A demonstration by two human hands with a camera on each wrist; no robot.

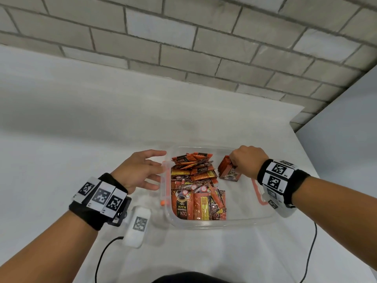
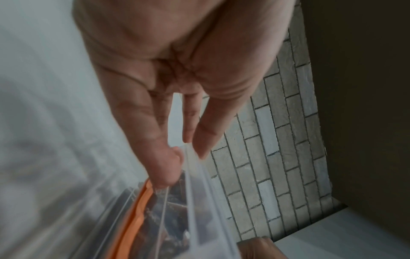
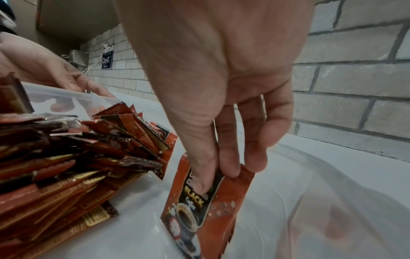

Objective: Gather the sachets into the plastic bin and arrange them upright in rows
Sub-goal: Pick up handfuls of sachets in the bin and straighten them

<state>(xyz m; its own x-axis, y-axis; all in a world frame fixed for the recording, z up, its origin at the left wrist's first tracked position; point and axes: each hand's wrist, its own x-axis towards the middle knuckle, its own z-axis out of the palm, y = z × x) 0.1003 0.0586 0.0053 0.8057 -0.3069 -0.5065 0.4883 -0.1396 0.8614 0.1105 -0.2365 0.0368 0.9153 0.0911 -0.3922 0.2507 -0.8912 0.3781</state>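
From the head view, the clear plastic bin (image 1: 234, 222) sits on the white counter (image 1: 81, 119) with a loose heap of sachets (image 1: 195, 186) lying flat and overlapped along its left side. The right hand (image 1: 247, 161) is inside the bin at the far right, its fingers clamped on a small upright stack (image 1: 229, 170) whose lower edge meets the bin floor. The left hand (image 1: 140, 170) rests at the bin's left wall, fingers spread and grasping nothing.

The left wrist view is blurred; it shows straight, relaxed fingers (image 2: 159, 149) touching the bin's rim beside an orange latch (image 2: 137, 201).

In the right wrist view, thumb and fingers (image 3: 226, 157) pinch the stack from above, a "BLACK Coffee" sachet facing the camera (how many packets sit behind it I cannot tell). The heap leans close on the left.

The risk, as I judge it: the stack has no wall or neighbour bracing it, so letting go may let the slick packets fan out and topple. The light bin could also slide if the left hand lifts away, and the heap could slump into the cleared half.
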